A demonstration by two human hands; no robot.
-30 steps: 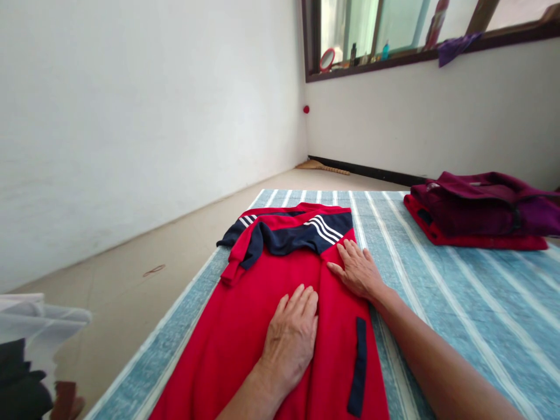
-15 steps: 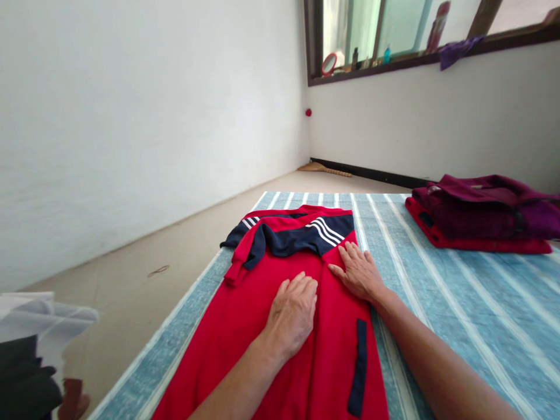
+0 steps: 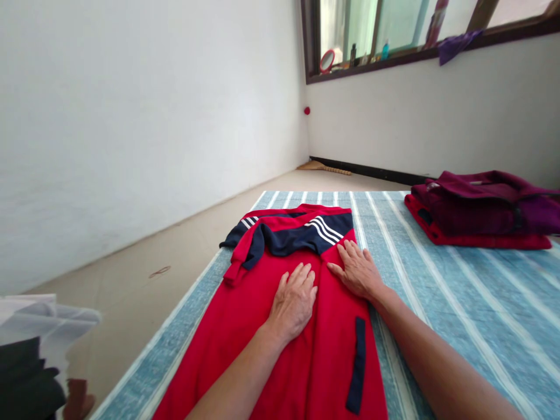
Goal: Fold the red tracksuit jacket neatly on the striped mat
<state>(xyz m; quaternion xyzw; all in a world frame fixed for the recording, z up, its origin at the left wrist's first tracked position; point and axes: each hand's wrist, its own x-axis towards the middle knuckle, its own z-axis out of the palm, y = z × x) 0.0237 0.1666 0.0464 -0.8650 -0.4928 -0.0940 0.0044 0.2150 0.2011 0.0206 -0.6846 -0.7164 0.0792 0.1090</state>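
1. While the left hand lies palm down on the red jacket, the right hand rests near the garment's right edge, a little beyond it.
2. Left fingers sit close together, gently bent, pinching nothing; right fingers are nearly flat and slightly spread, with the thumb held out toward the left hand.
3. Spread directly beneath both sets of fingers, the jacket lies on a striped sheet and runs back toward the wearer, out of view at the bottom.
4. My judgement is that the step in hand is pressing and smoothing the body of the jacket. The next move seems to call for light, even pressure, with the right fingers steadying the edge so that the layers do not slip.
5. Just beyond the fingers, a navy and red sleeve lies across the upper part in soft, uneven waves; white stripes cross the navy panel there.
6. Nearer than the right fingers, a narrow navy strip sits on the red cloth. The fabric looks matte, soft and pliable, with shallow lengthwise creases beside the left fingers.
7. Well to the right of the right fingers, a maroon garment is stacked on folded red cloth, thick and rounded at the edges.
8. Far left of the left fingers are sheer white material and dark cloth, too cut off to identify.
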